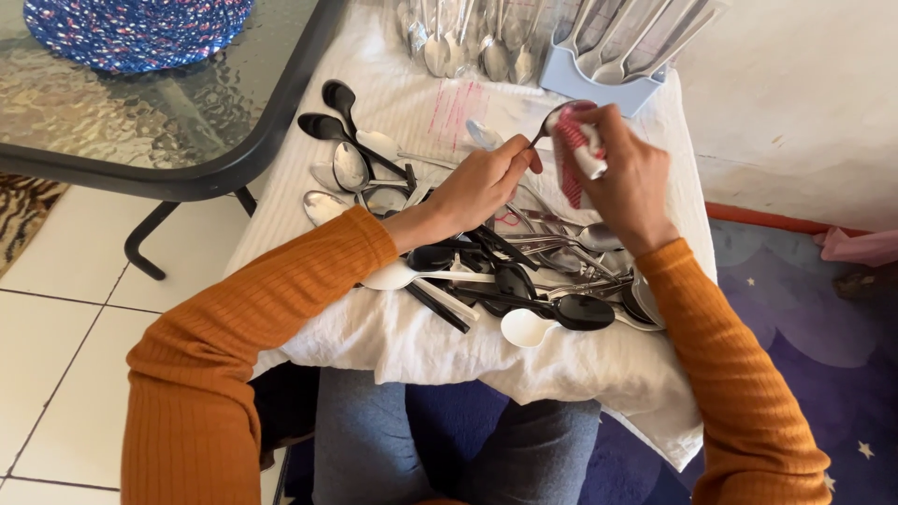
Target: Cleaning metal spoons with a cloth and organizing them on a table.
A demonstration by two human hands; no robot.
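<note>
Left hand (482,182) tilts spoon (552,122) bowl up-right.

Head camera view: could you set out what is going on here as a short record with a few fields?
Left hand: the left hand pinches the thin handle of a dark spoon.
Right hand: the right hand presses a red and white cloth onto the spoon's bowl.
Below the hands: a mixed pile of black, white and metal spoons lies on a white cloth spread over the lap.
Further back: a pale blue cutlery holder holds metal spoons.
To the left: a dark-framed glass table.
</note>
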